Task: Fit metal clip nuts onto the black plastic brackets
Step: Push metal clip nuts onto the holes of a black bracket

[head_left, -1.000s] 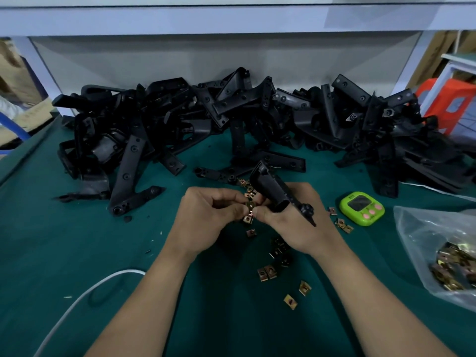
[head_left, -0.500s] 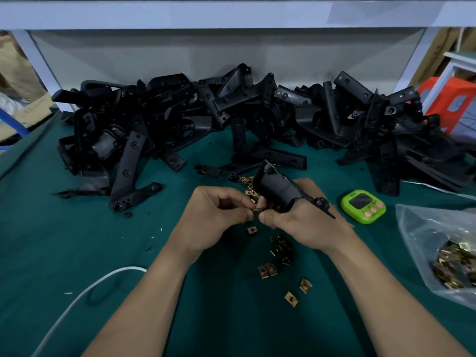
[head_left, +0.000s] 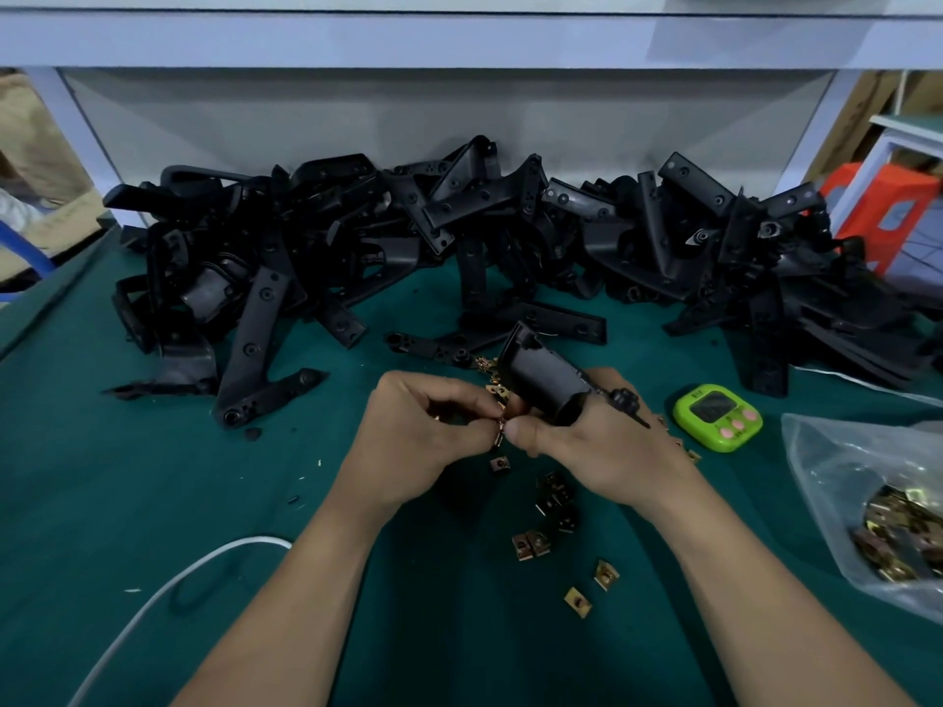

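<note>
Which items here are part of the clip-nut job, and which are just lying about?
In use: bracket in right hand; clip nut pinched by left hand; loose nuts; bracket pile; nut bag.
Lying about: green timer; white cable.

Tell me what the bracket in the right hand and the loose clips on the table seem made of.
The bracket looks like moulded black plastic: dull sheen, soft highlights. The loose clips look like thin folded sheet metal, probably yellow-plated: they glint golden.
</note>
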A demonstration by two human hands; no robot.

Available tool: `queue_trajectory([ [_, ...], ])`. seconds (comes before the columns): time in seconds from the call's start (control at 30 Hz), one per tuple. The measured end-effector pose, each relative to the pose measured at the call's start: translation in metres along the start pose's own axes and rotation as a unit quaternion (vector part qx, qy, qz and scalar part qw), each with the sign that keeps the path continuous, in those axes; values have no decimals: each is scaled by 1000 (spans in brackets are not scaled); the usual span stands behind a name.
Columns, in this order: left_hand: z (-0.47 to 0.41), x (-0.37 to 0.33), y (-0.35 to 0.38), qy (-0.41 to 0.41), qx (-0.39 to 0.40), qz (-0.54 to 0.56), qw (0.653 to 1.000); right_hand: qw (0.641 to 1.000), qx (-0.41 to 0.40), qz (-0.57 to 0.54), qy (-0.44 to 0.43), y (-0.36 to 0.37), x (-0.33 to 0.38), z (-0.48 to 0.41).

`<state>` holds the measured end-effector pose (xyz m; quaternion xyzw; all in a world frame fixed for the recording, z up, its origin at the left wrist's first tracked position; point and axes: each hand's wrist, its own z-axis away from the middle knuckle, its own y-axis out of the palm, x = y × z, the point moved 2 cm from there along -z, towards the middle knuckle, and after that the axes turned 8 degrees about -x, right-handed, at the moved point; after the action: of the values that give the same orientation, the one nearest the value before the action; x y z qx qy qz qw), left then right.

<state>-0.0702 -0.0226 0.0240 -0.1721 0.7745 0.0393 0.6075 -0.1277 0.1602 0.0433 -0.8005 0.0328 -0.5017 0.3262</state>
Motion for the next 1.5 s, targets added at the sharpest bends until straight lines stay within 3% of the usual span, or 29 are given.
queue_trajectory([
  [0.43,5,-7,16,-34,-17,91,995,998,-53,20,-1,2,0,1],
  [0.73,9,-9,27,-34,-59,48,997,996,-87,-8,2,3,2,5],
  [0.93,9,-15,28,-41,-56,107,992,994,-96,-51,-10,5,5,4],
  [1.27,7,-13,29,-128,-50,217,966,985,-102,-139,4,6,2,3],
  [1.43,3,-8,23,-180,-81,251,948,962,-93,-252,50,9,7,4],
  [1.5,2,-9,18,-172,-80,253,949,971,-112,-203,51,10,10,5],
])
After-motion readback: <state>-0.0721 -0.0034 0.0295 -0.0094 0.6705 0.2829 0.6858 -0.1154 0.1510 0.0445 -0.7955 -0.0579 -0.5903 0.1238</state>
